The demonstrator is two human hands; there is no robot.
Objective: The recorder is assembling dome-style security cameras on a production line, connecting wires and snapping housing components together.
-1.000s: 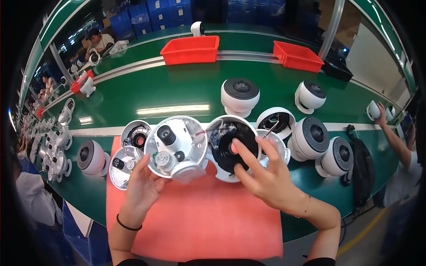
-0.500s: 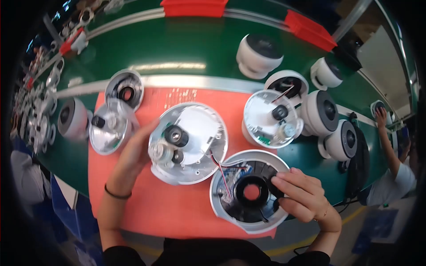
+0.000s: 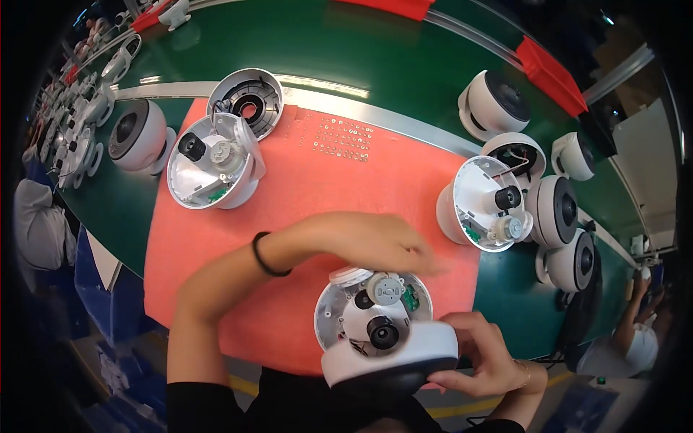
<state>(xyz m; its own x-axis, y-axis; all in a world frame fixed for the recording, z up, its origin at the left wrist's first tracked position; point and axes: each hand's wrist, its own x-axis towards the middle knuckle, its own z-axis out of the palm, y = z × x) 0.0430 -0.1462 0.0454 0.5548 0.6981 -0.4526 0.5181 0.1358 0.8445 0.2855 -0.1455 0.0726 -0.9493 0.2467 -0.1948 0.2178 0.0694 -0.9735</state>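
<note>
Near the mat's front edge, my right hand (image 3: 487,357) grips the right rim of a white-and-black front cover (image 3: 390,351), fingers and thumb closed round it. The cover stands tilted against an opened white camera body (image 3: 328,307), which shows a black lens (image 3: 382,333), a small round motor (image 3: 385,288) and a green circuit board (image 3: 411,296). My left arm reaches across, with my left hand (image 3: 375,242) just beyond the camera body. Its fingertips are smeared by motion, so I cannot tell whether they hold anything.
Rows of small screws (image 3: 343,138) lie on the pink mat (image 3: 346,184). Opened camera bodies stand left (image 3: 209,162) and right (image 3: 476,206). Closed cameras stand at the left (image 3: 137,137) and right (image 3: 498,105). A red bin (image 3: 552,76) sits far right; another person (image 3: 632,339) works there.
The opened camera body has moved nearer and turned. Its cover has gone from lying flat beside it to standing tilted at its near side. My left hand has left the body's side and swung right.
</note>
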